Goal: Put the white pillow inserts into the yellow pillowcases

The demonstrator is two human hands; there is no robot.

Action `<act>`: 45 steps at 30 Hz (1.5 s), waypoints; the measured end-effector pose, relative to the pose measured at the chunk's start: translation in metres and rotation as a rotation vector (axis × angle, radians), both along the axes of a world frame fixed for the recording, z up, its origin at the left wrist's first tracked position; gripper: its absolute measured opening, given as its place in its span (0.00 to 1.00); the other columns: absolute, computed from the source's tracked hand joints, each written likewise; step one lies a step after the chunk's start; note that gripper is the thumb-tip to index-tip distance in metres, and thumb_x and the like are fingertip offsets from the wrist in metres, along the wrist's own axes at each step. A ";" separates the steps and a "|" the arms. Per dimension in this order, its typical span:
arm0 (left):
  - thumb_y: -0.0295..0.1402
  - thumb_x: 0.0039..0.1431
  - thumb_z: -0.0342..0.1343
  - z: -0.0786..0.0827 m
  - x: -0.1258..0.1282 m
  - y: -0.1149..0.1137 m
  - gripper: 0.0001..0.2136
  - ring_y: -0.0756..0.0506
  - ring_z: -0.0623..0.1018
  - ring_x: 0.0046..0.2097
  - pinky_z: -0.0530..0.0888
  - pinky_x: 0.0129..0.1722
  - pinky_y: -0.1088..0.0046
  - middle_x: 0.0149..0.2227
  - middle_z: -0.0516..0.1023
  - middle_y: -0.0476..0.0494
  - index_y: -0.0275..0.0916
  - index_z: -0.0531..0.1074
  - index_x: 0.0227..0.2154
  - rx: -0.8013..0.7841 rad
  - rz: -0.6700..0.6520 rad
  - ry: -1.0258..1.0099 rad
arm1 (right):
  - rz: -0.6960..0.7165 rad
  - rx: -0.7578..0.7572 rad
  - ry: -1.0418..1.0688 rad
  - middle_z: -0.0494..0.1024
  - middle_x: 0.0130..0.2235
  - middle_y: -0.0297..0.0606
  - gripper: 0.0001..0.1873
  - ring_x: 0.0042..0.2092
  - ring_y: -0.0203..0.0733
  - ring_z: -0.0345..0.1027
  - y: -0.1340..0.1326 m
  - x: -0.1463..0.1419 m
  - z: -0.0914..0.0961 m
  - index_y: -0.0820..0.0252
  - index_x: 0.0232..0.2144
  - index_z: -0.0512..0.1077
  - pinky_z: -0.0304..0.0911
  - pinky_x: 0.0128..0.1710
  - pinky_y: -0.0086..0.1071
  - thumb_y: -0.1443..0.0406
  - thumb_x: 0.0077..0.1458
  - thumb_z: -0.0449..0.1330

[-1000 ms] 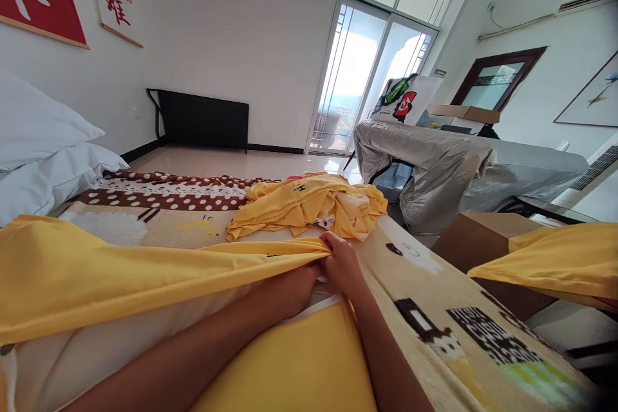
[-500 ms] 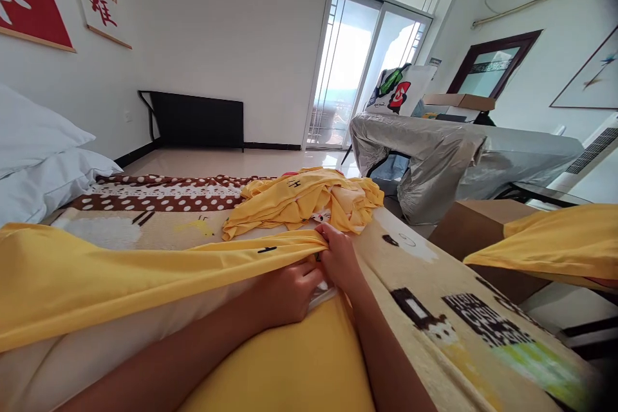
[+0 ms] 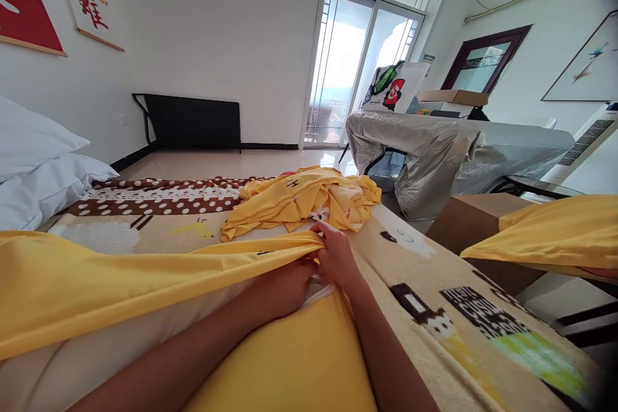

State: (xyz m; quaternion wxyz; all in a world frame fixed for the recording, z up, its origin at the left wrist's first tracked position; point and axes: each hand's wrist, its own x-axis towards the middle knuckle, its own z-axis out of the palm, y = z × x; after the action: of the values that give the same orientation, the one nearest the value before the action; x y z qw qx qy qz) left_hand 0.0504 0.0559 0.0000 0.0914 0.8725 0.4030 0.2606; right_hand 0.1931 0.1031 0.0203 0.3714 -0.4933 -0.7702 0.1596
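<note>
A yellow garment (image 3: 120,277) stretches across the bed from the left edge to the middle. My right hand (image 3: 335,256) pinches its far end, fingers closed on the cloth. My left hand (image 3: 284,286) lies just beneath that fold, fingers curled at the same corner and partly hidden by the cloth. More yellow fabric (image 3: 290,367) covers the space between my forearms. A heap of yellow clothes (image 3: 302,199) lies just beyond my hands.
The bed's patterned blanket (image 3: 434,309) runs to the right edge. White pillows (image 3: 38,167) sit at the left. A cardboard box (image 3: 463,232) with yellow cloth (image 3: 555,238) over it stands right of the bed. Behind it is a silver-covered table (image 3: 449,148).
The view has drifted slightly right and up. My hands stay at the garment's end; the left hand has slipped a little further under the fold.
</note>
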 end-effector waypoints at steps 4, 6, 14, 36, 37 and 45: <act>0.33 0.62 0.46 0.003 0.000 0.001 0.15 0.43 0.64 0.60 0.59 0.62 0.61 0.60 0.64 0.47 0.46 0.69 0.51 -0.045 -0.049 -0.059 | 0.019 -0.015 -0.138 0.72 0.34 0.37 0.18 0.36 0.39 0.63 0.003 0.004 -0.003 0.61 0.29 0.68 0.54 0.35 0.27 0.78 0.32 0.50; 0.33 0.63 0.46 0.006 0.001 0.001 0.15 0.43 0.65 0.60 0.60 0.62 0.62 0.60 0.65 0.47 0.46 0.70 0.50 -0.072 -0.078 -0.086 | -0.029 -0.037 -0.198 0.72 0.35 0.40 0.21 0.36 0.39 0.62 0.003 0.005 -0.005 0.62 0.32 0.68 0.54 0.36 0.27 0.79 0.31 0.50; 0.26 0.60 0.46 -0.001 -0.002 -0.003 0.12 0.44 0.72 0.52 0.67 0.55 0.65 0.50 0.74 0.41 0.41 0.71 0.42 0.067 -0.089 -0.031 | -0.054 -0.037 -0.200 0.69 0.23 0.33 0.07 0.28 0.34 0.58 0.003 0.003 -0.004 0.61 0.19 0.66 0.48 0.28 0.26 0.75 0.35 0.52; 0.34 0.56 0.54 -0.010 0.006 -0.005 0.05 0.46 0.74 0.37 0.72 0.42 0.69 0.32 0.76 0.49 0.40 0.72 0.32 -0.118 0.324 -0.419 | 0.352 -0.305 0.206 0.71 0.26 0.31 0.06 0.30 0.34 0.61 -0.011 0.010 0.012 0.63 0.24 0.70 0.55 0.28 0.24 0.66 0.46 0.54; 0.36 0.56 0.54 -0.011 0.005 -0.004 0.06 0.45 0.74 0.39 0.71 0.44 0.67 0.35 0.77 0.49 0.41 0.72 0.34 -0.130 0.348 -0.413 | 0.366 -0.321 0.216 0.72 0.26 0.31 0.06 0.30 0.34 0.61 -0.011 0.010 0.011 0.63 0.24 0.70 0.56 0.28 0.24 0.66 0.46 0.54; 0.44 0.59 0.50 -0.018 0.001 0.006 0.17 0.41 0.68 0.57 0.60 0.61 0.58 0.54 0.72 0.52 0.48 0.70 0.50 -0.300 0.283 -0.492 | 0.331 -0.364 0.238 0.71 0.25 0.30 0.05 0.29 0.33 0.61 -0.009 0.009 0.014 0.62 0.23 0.69 0.56 0.28 0.24 0.66 0.43 0.56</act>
State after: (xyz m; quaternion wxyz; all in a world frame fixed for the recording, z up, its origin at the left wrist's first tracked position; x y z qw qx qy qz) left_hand 0.0513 0.0615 -0.0182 0.2768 0.6954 0.5201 0.4116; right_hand 0.2020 0.0937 0.0340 0.3335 -0.3973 -0.7497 0.4110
